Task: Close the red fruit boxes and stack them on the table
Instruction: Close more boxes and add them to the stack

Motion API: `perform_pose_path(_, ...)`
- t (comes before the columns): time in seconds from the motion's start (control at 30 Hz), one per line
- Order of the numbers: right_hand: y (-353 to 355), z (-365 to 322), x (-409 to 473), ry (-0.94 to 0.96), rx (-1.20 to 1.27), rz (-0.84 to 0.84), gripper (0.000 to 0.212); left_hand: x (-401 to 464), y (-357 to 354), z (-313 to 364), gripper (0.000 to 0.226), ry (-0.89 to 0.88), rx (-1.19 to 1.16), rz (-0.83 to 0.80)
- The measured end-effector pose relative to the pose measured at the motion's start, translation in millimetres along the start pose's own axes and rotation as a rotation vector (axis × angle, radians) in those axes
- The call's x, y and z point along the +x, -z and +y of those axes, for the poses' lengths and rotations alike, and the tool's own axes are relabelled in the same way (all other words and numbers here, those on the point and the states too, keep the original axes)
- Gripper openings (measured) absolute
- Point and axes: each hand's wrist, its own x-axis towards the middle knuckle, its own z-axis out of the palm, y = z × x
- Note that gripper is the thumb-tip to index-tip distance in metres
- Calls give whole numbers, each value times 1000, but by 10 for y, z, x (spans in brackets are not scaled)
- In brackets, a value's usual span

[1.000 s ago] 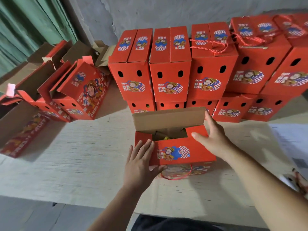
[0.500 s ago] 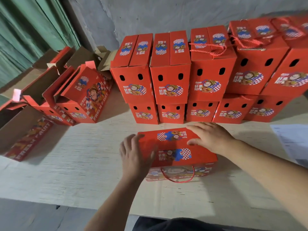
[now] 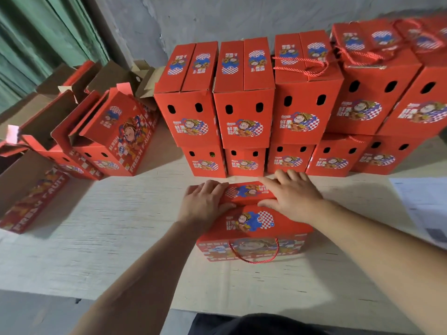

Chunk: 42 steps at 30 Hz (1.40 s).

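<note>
Tabletop (image 3: 96, 238) box (image 3: 254, 226) under both hands (image 3: 249, 200)

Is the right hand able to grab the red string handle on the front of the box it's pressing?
Probably yes. The right hand lies on the box top, and the rope handle hangs uncovered on the near side, with nothing between them.

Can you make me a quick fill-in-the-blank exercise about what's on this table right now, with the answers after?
1. Both hands press on the top of the red box nearest the person, and its top flaps are ____.
2. A red ____ handle hangs down the front of that box.
3. The closed boxes by the wall are stacked ____ rows high.
4. The boxes with flaps open stand to the person's ____.

Answers: closed; rope; two; left
</note>
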Motion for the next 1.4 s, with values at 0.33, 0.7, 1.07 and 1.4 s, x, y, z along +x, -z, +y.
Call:
perform_pose_path(0.33,-122,-76,-70,-57,153,-126,89,-123,-111,72,95,51,-101,-106)
perform_pose_path(0.7,-160,17,-169,-3,205,-37,90,-664,-291,411,70,-84,-173,355)
perform_pose_path(1.07,-115,-132,-150,-130,173,-187,93,-717,-323,507,71,-61,-102,312)
perform_pose_path(1.4,252,166,-182,-112,409,-152,73,-817,-265,528,101,-59,-96,196)
